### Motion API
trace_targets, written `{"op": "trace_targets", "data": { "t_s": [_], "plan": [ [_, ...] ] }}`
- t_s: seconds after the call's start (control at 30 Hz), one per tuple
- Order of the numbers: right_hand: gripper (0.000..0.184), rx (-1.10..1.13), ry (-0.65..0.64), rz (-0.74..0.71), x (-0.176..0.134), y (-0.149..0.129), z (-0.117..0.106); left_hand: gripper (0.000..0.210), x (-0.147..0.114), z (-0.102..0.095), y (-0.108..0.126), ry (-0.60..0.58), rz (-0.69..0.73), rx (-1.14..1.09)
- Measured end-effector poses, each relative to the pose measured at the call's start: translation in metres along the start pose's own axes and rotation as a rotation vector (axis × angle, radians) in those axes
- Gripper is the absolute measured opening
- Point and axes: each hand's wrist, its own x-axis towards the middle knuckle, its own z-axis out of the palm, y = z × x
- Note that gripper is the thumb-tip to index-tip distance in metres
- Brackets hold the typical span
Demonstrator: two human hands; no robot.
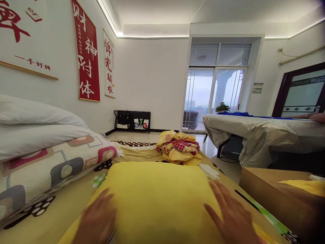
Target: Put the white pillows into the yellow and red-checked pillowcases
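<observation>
A plump yellow pillow (159, 193) lies in front of me on a bed with a patterned yellow sheet (58, 220). Against its left side rests my left hand (98, 217), somewhat blurred, its fingers stretched forward. My right hand (230, 215) lies along the pillow's right side with fingers spread. Neither hand visibly grips the fabric. Just beyond the pillow sits a crumpled heap of yellow and red-checked cloth (180, 149).
White pillows (38, 135) and a patterned pillow (68, 162) are stacked at left. To the right stand a wooden cabinet (269, 193) with yellow cloth on top and a plastic-covered table (248, 128). A person's arm (317, 116) reaches over that table. A black rack (132, 120) stands by the far wall.
</observation>
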Motion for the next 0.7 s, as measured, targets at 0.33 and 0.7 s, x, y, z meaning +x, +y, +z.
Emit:
{"op": "trace_targets", "data": {
  "t_s": [0.33,0.7],
  "plan": [
    [0.060,0.228,-0.568,-0.060,0.008,-0.095,0.058,0.053,0.022,0.078,0.056,-0.255,0.033,0.017],
    [0.068,0.044,-0.361,0.112,-0.112,0.057,0.068,0.056,-0.060,0.038,-0.006,-0.144,-0.082,0.156]
  ]
}}
